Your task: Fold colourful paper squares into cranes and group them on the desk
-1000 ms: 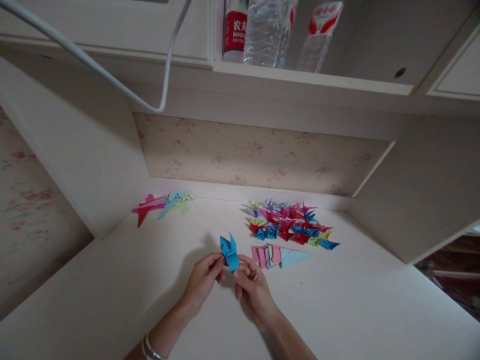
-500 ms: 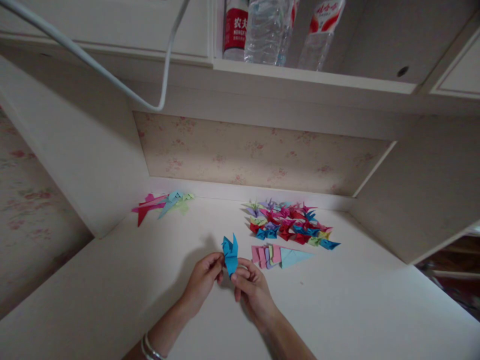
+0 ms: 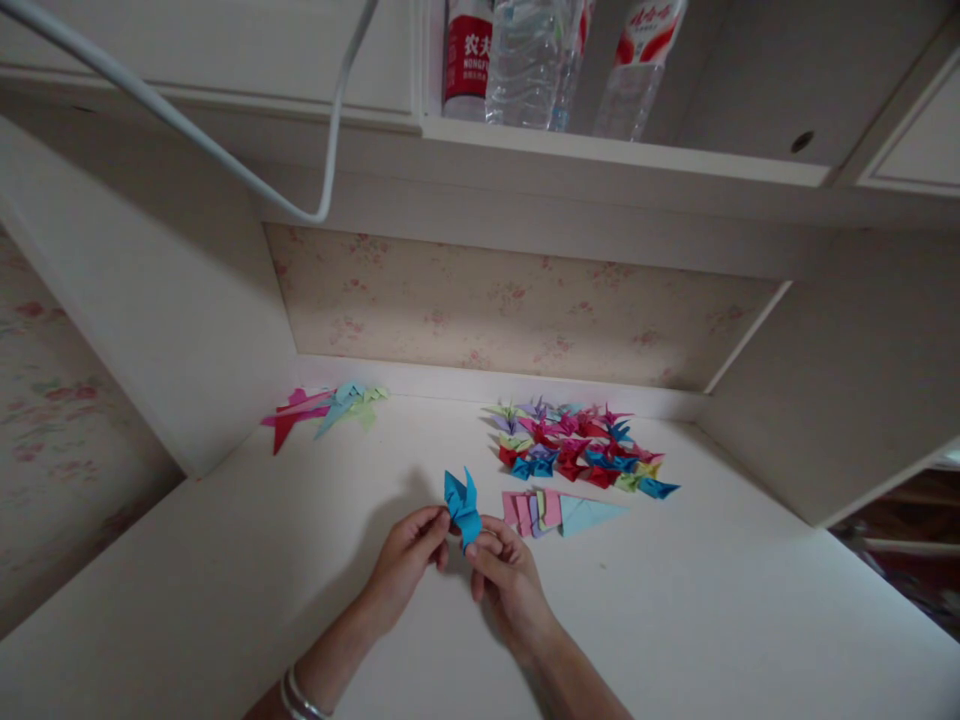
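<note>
A blue origami crane point(image 3: 461, 508) is held up between both my hands, above the white desk point(image 3: 315, 560). My left hand point(image 3: 411, 548) pinches its left side between thumb and fingers. At its lower right edge, my right hand point(image 3: 504, 572) grips the paper with thumb and curled fingers. Just right of my hands lies a fanned row of folded paper pieces point(image 3: 551, 512) in pink, purple, green and light blue. Behind them stands a cluster of finished paper cranes point(image 3: 577, 445) in many colours.
Part-folded paper pieces point(image 3: 322, 408) in red, pink, blue and green lie at the back left. A white bent tube point(image 3: 225, 145) hangs across the upper left. Plastic bottles point(image 3: 525, 65) stand on the shelf point(image 3: 637, 160) overhead. Side panels point(image 3: 810, 400) flank the desk.
The blue crane has turned a little, and its left part now spreads wider and shows more of its side. Both hands keep their grip in nearly the same place.
</note>
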The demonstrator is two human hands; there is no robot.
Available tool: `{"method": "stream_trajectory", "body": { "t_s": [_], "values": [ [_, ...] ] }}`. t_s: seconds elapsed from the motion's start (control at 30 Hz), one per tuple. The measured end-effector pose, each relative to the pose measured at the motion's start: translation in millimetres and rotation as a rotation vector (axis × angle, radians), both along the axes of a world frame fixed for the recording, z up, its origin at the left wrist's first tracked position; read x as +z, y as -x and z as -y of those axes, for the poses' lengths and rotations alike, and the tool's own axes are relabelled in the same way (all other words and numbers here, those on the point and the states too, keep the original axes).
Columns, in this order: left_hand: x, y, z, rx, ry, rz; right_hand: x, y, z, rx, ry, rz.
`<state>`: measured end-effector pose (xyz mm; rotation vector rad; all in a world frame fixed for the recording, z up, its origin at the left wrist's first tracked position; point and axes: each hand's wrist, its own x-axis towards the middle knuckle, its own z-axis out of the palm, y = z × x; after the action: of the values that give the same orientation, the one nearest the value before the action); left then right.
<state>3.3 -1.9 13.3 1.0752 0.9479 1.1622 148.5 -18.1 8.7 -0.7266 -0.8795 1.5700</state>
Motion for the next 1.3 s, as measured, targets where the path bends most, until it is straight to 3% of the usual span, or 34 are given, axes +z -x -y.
{"method": "stream_trajectory", "body": {
  "t_s": [0.23, 1.3],
  "values": [
    [0.3, 0.2, 0.5, 0.025, 0.043, 0.121, -0.7, -1.3, 0.4, 0.008, 0.005, -0.008],
    [6.2, 1.2, 1.3, 0.072, 0.118, 0.195, -4.1, -2.7, -2.5, -0.028, 0.049, -0.103]
  ]
}}
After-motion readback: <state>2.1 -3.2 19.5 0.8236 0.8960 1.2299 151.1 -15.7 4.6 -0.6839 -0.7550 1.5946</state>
